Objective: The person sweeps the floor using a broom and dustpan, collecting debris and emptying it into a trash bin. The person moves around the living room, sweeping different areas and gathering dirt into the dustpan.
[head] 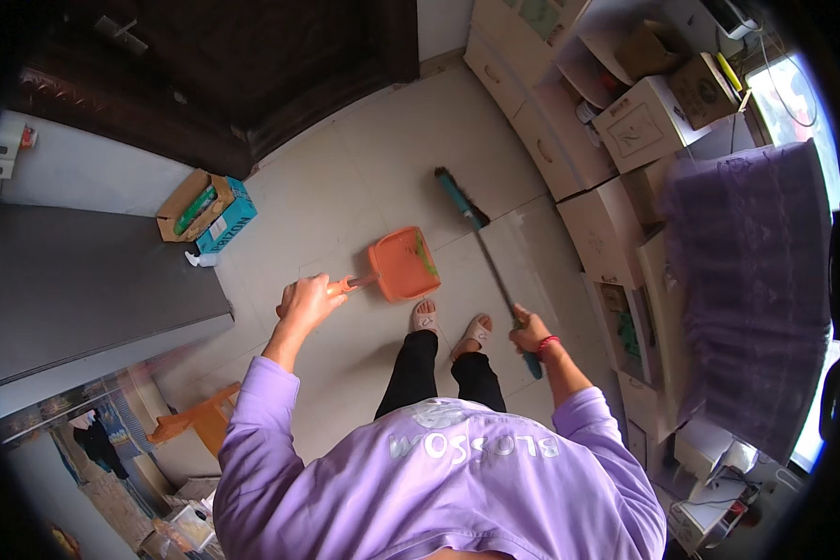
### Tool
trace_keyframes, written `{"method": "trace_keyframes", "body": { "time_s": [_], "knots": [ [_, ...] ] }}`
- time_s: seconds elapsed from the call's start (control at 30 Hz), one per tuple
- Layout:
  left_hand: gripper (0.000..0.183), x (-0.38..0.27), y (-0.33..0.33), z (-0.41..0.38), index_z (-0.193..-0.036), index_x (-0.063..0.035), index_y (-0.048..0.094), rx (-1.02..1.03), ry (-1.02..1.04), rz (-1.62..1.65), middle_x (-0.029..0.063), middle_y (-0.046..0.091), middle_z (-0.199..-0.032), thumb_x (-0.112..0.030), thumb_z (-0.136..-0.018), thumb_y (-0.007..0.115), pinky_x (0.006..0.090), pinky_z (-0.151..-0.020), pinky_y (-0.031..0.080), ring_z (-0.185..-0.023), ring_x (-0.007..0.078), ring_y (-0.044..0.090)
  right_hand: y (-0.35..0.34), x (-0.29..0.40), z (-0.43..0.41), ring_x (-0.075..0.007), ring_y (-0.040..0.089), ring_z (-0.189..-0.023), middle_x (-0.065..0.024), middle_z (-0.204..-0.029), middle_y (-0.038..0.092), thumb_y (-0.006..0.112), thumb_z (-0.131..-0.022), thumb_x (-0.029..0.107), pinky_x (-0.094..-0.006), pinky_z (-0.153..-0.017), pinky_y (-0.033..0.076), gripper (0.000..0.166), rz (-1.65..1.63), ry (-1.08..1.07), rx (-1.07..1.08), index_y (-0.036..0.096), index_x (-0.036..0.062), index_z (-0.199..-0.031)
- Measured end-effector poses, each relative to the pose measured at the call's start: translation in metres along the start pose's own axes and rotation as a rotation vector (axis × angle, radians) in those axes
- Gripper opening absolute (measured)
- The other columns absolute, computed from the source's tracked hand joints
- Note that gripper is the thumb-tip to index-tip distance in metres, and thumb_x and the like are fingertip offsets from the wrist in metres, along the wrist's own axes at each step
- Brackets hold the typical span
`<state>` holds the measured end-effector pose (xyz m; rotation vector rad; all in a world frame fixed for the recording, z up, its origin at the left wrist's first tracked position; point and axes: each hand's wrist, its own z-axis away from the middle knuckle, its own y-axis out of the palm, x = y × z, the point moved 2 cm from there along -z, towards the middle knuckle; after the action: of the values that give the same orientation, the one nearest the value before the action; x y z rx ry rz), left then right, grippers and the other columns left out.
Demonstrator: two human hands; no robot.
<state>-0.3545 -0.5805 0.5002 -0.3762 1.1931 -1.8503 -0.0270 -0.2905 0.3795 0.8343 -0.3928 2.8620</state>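
My left hand (306, 302) grips the orange handle of a long-handled dustpan. The orange plastic pan (400, 266) is low over the tiled floor, in front of my feet; whether it touches the floor I cannot tell. Something green lies along its far right side. On the right, my right hand (529, 329) is closed around the handle of a broom, whose teal grip end sticks out below the fist. The broom's teal head with dark bristles (462, 199) is at the floor beyond the pan, up and to the right of it.
White cabinets with drawers (532, 133) line the right side, beside a purple curtain (749, 294). At the left, an opened blue cardboard box (225, 218) and a white bottle (201, 259) stand by a grey-topped surface (91, 294). A dark wooden door (252, 63) is ahead. An orange chair (206, 420) stands lower left.
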Motion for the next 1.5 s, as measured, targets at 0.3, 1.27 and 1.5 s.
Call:
{"method": "trace_keyframes", "body": {
  "time_s": [0.3,1.27,1.5],
  "knots": [
    [0.035,-0.005,0.009,0.020,-0.082,-0.0028,0.059,-0.073,-0.035,0.076,0.0180,0.064,-0.075,-0.034,-0.072,0.071,0.0437,-0.065,0.048,-0.073,0.0349,0.063,0.034,-0.010,0.109,-0.0127,0.048,-0.046,-0.0041,-0.062,0.051,0.057,-0.074,-0.005,-0.0276,-0.040,0.040,0.075,-0.311,0.174,0.215,0.027,0.0119,-0.141],
    [0.036,-0.002,0.002,0.024,-0.079,-0.0034,0.059,-0.059,0.059,-0.055,0.0173,0.064,-0.077,-0.036,-0.071,0.072,0.0436,-0.064,0.048,-0.073,0.0355,0.062,0.063,-0.070,0.145,-0.0116,0.048,-0.047,-0.0032,-0.065,0.049,0.056,-0.076,-0.001,-0.0271,-0.041,0.041,0.078,-0.453,0.291,0.187,0.021,0.0171,-0.143],
    [0.037,0.041,0.011,0.045,-0.083,-0.0027,0.058,-0.015,-0.028,0.016,0.0172,0.064,-0.078,-0.036,-0.073,0.071,0.0442,-0.065,0.048,-0.074,0.0358,0.062,0.061,-0.010,0.167,-0.0136,0.049,-0.045,-0.0049,-0.065,0.051,0.056,-0.073,-0.005,-0.0291,-0.039,0.041,0.073,-0.368,0.197,0.153,0.031,0.0128,-0.139]
  ]
}}
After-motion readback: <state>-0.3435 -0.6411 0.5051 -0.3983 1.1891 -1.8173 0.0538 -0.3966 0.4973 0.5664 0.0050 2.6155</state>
